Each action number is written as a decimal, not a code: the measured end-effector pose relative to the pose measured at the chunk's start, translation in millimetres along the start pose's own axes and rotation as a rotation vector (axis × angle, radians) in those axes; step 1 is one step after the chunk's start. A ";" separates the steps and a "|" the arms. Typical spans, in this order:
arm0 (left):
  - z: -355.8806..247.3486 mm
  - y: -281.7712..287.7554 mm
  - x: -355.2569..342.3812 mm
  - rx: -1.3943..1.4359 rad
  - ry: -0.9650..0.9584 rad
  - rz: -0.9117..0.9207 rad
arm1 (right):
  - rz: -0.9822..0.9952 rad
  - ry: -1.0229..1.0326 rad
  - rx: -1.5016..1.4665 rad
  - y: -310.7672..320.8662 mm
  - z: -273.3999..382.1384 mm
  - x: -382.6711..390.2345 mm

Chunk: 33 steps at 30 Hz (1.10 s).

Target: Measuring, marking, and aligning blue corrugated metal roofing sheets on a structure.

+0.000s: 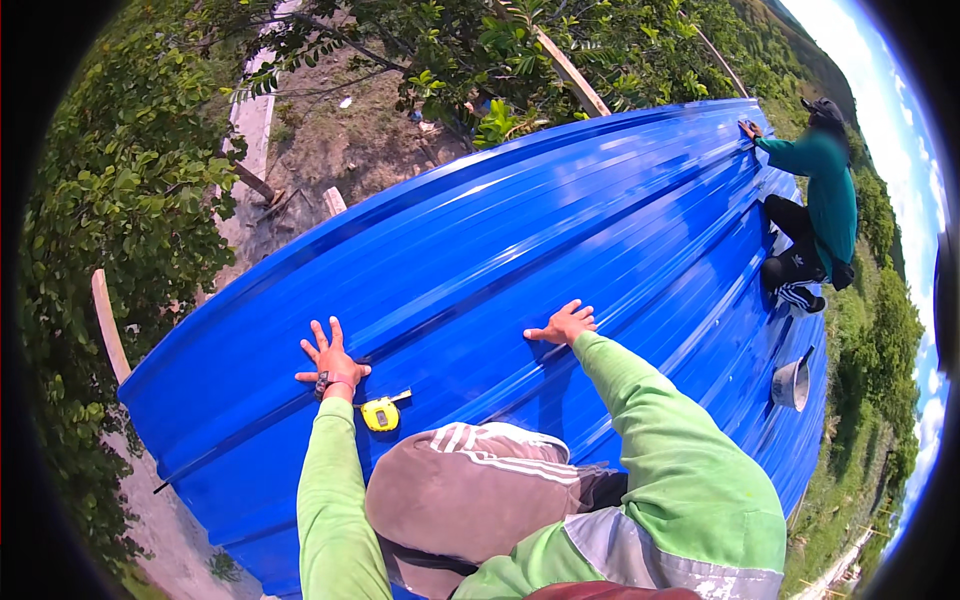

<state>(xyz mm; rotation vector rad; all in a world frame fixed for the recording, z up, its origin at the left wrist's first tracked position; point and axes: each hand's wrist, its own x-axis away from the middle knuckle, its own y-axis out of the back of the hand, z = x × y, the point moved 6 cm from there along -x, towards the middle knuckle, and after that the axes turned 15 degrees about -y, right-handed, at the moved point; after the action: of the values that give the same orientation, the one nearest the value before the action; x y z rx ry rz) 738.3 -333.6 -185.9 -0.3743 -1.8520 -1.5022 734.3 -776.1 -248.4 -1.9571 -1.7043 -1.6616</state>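
Observation:
My left hand (330,360) lies palm down with fingers spread on a blue corrugated metal sheet (470,300), near its left end. Just below and right of that hand rests a yellow tape measure (381,413) with a short bit of tape showing. My right hand (565,326) also presses on the sheet, fingers apart, farther right and a little higher. Neither hand grips anything. My bent knee in grey-brown trousers (450,490) is between my forearms on the sheet.
A co-worker in a teal top (825,200) crouches at the sheet's far right, a hand on its edge. A grey bucket (790,385) sits at right. Beyond the sheet's edges are wooden poles (570,72), trees (130,190) and ground (330,120) below.

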 end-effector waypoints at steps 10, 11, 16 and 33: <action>1.7 -1.3 -1.1 -0.007 0.006 -0.020 | 0.050 -0.042 -0.047 -2.1 2.8 2.0; 0.0 -0.5 -0.4 -0.011 0.004 -0.018 | 0.062 -0.027 -0.059 -2.0 2.5 1.0; -2.7 1.4 1.9 0.012 -0.005 -0.015 | 0.048 -0.006 -0.093 -9.9 0.8 -6.7; 1.5 -1.4 -1.6 -0.022 0.006 -0.012 | 0.074 0.010 -0.068 -12.3 1.3 -7.1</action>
<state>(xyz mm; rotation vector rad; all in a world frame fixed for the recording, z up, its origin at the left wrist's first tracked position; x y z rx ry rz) 738.1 -332.2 -188.2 -0.3696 -1.8374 -1.5318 727.4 -775.2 -260.9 -2.0106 -1.5714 -1.7223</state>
